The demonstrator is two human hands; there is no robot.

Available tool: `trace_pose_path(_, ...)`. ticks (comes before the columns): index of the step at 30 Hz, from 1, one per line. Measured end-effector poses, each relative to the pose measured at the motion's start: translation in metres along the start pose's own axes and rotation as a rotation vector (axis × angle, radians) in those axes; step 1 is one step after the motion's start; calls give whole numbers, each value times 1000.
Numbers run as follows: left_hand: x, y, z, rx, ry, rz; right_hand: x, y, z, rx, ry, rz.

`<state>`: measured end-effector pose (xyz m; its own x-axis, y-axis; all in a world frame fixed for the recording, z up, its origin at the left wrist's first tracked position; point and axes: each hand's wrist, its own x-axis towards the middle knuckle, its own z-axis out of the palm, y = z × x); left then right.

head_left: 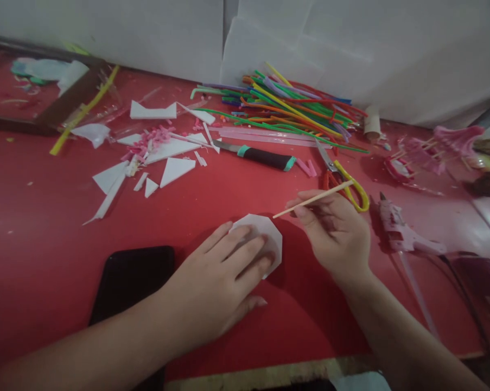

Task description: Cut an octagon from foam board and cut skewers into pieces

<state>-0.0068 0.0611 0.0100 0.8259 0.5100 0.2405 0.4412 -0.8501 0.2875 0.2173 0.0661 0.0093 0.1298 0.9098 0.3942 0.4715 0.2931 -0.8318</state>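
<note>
Where the red table surface (45,260) meets the far left corner, a dark wooden frame (71,98) lies with a yellow strip (84,111) across it. Nearer the viewer, a flat black phone (133,282) rests on the table, partly covered by the left forearm. Beyond it lie white foam offcuts (175,169) and a heap of small pink scraps (149,141).

The left hand (220,282) lies palm down with fingers extended, pressing flat on a white polygonal foam piece (269,231) near the table centre; nothing is enclosed in the hand. Just right of it, the right hand (334,231) pinches a thin wooden stick (313,200) between thumb and fingers, the stick tip standing just at the upper right edge of the foam piece; whether it touches cannot be told.

Farther back lie a black-handled craft knife with teal bands (265,157) and a pile of multicoloured plastic straws (293,111). Yellow-handled scissors (344,179) lie just beyond the right hand. A pink hot-glue gun (403,233) rests to the right, with pink paper ornaments on sticks (436,146) behind it.
</note>
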Motion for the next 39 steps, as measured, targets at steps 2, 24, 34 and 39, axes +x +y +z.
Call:
trace_pose_path(2,0,1,0,5,18,-3,-1,1,1,-9,0,-23)
trace_pose_path(24,-2,-1,-1,2,56,-17,-4,3,-1,-74,-89,-85)
trace_pose_path(34,0,-4,-3,15,27,6,-1,2,-13,-167,-192,-195)
trace_pose_path(39,1,-4,-2,27,23,7,1,-4,-12,-212,-204,-251)
